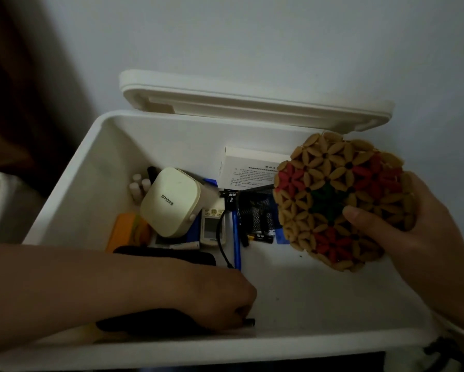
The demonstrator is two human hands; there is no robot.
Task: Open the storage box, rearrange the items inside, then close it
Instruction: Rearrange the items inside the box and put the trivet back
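Downward, left hand point(214, 294), grip tight around a black item point(142, 320); right hand point(413, 232), grip around beaded mat point(330, 189).

The left forearm point(78, 285) comes in from 9 o'clock and lies level, pointing toward 3 o'clock. The left hand point(214, 296) sits low at about 6 o'clock, knuckles up, its fingers point(243, 314) curled under onto a dark object point(145, 320). The right hand point(418, 237) is raised at 3 o'clock, its arm coming in from 4 o'clock. It grips a beaded mat point(332, 189), thumb point(359, 214) pressed on the front face and the other fingers hidden behind it.
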